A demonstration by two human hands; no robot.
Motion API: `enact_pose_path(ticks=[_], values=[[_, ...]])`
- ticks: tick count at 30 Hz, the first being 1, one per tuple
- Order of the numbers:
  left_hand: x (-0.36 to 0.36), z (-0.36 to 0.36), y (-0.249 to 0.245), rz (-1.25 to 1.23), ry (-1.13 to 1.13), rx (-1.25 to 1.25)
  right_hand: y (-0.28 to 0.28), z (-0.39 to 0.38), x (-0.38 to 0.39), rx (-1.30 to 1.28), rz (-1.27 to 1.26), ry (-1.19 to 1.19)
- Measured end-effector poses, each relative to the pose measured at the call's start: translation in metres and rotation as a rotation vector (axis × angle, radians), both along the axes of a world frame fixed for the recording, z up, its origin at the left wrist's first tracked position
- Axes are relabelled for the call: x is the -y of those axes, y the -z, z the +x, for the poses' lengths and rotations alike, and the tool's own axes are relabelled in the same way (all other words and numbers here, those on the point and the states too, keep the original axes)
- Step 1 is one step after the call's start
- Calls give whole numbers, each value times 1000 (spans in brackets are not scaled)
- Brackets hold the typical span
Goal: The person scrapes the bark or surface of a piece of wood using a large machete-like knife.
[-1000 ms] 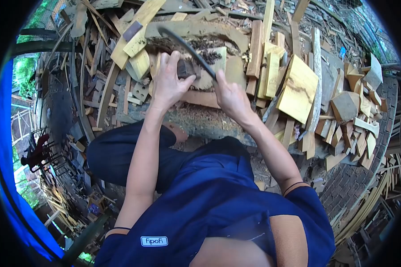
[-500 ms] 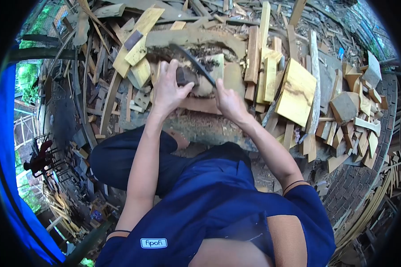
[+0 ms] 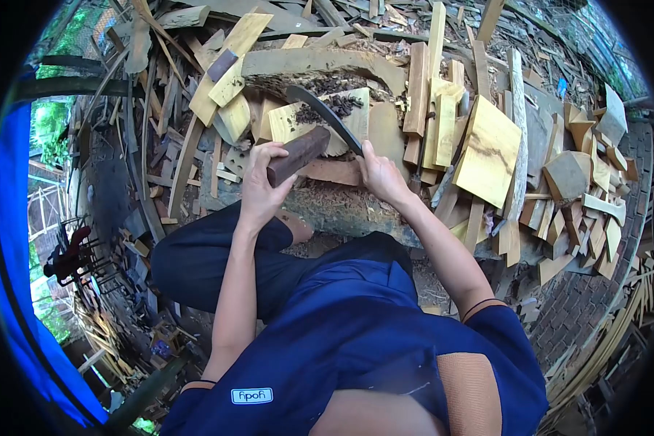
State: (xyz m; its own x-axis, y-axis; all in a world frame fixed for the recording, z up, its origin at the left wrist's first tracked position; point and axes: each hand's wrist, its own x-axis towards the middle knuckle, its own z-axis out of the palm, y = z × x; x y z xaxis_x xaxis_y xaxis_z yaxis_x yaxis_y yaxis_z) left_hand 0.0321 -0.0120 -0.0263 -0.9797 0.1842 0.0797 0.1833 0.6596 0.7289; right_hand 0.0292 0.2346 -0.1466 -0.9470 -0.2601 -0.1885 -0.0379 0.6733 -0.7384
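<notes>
One dark block (image 3: 300, 155): gripped in your left hand (image 3: 260, 180), by the pale board's (image 3: 280, 125) near edge.
Curved knife (image 3: 328, 116): held in your right hand (image 3: 382, 174), blade across that board.

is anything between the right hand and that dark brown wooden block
Nothing visible: the space between the right hand and the dark brown wooden block in the left hand looks open. The dark curved metal blade held in the right hand slants past the block's far end.
</notes>
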Motion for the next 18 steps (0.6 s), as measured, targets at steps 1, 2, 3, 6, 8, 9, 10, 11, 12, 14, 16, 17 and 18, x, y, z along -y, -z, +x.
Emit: enact_pose_path(ticks=[1, 2, 3, 6, 8, 9, 10, 11, 12, 14, 16, 17, 18], values=[[-2, 3, -1, -4, -2, 6, -1, 3, 2, -8, -2, 12], [-5, 5, -2, -4, -29, -6, -2, 5, 4, -5, -3, 11], [-10, 4, -3, -1, -55, -25, -4, 3, 4, 12, -7, 14], [-16, 4, 2, -23, -109, -41, -6, 2, 4, 45, -16, 31], [-14, 0, 9, -37, -101, -110, -6, 1, 5, 55, -20, 46], [-17, -4, 6, -51, -90, -173, -6, 1, 5, 45, -15, 39], [-19, -6, 3, -48, -88, -176, -6, 3, 5, 37, -9, 33], [-21, -9, 0, -48, -121, -166, -5, 4, 4, 34, -8, 37], [-24, -13, -6, -48, -155, -156, -6, 4, 4, -3, 4, 38], [-28, -26, -12, -46, -187, -76, -10, 3, 6, -45, 11, 32], [-30, -37, -22, -108, -243, 74, -39, -2, 9, -15, 99, 11], [-30, -39, -20, -109, -240, 78, -53, -3, 11, -11, 99, 15], [-30, -42, -18, -186, -233, 69, -68, -5, 13, -76, 74, 6]])
